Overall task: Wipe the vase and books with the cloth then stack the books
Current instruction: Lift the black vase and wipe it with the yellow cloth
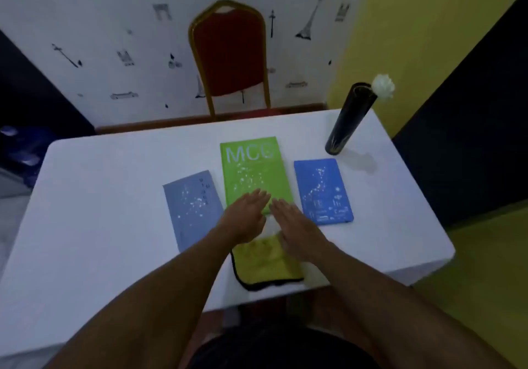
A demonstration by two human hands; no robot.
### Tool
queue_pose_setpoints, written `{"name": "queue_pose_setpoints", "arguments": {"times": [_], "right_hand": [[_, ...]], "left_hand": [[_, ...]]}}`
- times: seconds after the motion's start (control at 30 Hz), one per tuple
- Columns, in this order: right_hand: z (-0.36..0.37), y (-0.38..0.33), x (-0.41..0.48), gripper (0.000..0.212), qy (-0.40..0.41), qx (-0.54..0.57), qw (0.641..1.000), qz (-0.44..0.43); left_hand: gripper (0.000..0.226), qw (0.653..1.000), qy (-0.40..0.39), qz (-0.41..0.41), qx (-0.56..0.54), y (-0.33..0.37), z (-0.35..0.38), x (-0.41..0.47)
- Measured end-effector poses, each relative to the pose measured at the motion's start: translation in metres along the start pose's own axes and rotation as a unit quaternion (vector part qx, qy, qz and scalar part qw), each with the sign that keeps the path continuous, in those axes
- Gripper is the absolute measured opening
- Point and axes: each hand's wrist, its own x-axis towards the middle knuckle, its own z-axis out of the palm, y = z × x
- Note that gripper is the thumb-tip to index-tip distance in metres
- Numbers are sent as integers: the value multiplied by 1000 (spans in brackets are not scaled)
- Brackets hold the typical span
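Observation:
Three books lie side by side on the white table (100, 226): a grey-blue book (190, 206) at the left, a green book (254, 168) in the middle and a blue book (323, 191) at the right. All carry white specks. A yellow cloth (265, 266) with a black edge lies near the front edge. My left hand (245, 217) and my right hand (297, 228) are flat with fingers apart, over the green book's near end and the cloth's far end, holding nothing. A tall black vase (348, 120) with a white flower stands at the far right.
A red chair (230, 54) with a gold frame stands behind the table against the patterned wall. A yellow wall is at the right. The table's front edge runs just below the cloth.

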Motion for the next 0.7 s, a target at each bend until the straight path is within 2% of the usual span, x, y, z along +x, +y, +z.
{"name": "queue_pose_setpoints", "arguments": {"times": [0.13, 0.23, 0.3, 0.4, 0.47, 0.57, 0.7], "right_hand": [[34, -21, -38, 74, -63, 39, 996, -47], [48, -23, -54, 85, -77, 66, 993, -66], [50, -25, -58, 91, -84, 69, 992, -64], [49, -28, -54, 90, -102, 54, 991, -62], [51, -25, -50, 87, -116, 37, 990, -66], [52, -22, -44, 80, -143, 13, 988, -63], [52, -31, -36, 73, -118, 12, 992, -45]], "left_hand": [[43, 997, 55, 62, -2, -10, 57, -61], [45, 989, 101, 109, -2, -13, 88, -89], [47, 994, 54, 95, 6, -17, 100, -99], [80, 997, -27, 62, 28, -23, 112, -103], [85, 997, -42, 49, 35, -21, 114, -99], [59, 996, 0, 77, 51, -22, 117, -86], [36, 989, 70, 106, 70, -32, 108, -74]]}}
